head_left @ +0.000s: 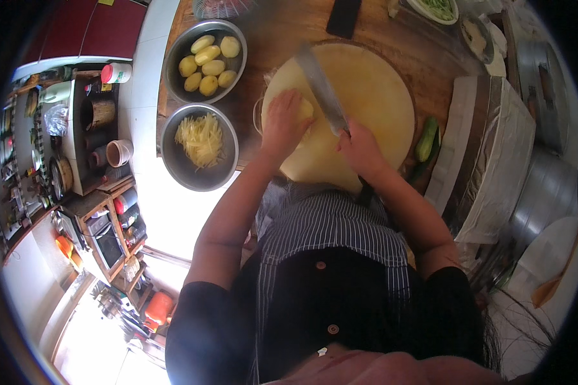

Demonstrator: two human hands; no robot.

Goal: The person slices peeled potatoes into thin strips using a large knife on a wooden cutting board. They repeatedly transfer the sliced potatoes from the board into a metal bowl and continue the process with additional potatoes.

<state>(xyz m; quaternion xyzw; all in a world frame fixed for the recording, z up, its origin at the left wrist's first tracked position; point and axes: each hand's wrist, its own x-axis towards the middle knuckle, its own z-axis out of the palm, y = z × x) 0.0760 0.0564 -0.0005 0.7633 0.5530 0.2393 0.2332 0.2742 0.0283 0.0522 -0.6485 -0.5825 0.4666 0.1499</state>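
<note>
My left hand (282, 120) presses a peeled potato (306, 109) onto the left part of a round chopping board (383, 96). The fingers cover much of the potato. In my right hand (362, 150) is a cleaver (321, 85), gripped by its handle. Its blade slants up and to the left over the board, just right of the potato. Left of the board stands a metal bowl (185, 171) with cut potato strips (201, 140). Beyond it, a second metal bowl (179, 43) holds several whole peeled potatoes (208, 55).
The board rests on a wooden table (265, 36). A dark flat object (343, 18), perhaps a phone, lies at its far side. At right are a cut cucumber or similar green vegetable (426, 139) and a cloth-covered box-like object (498, 159). A bowl of green shreds (438, 8) stands far right.
</note>
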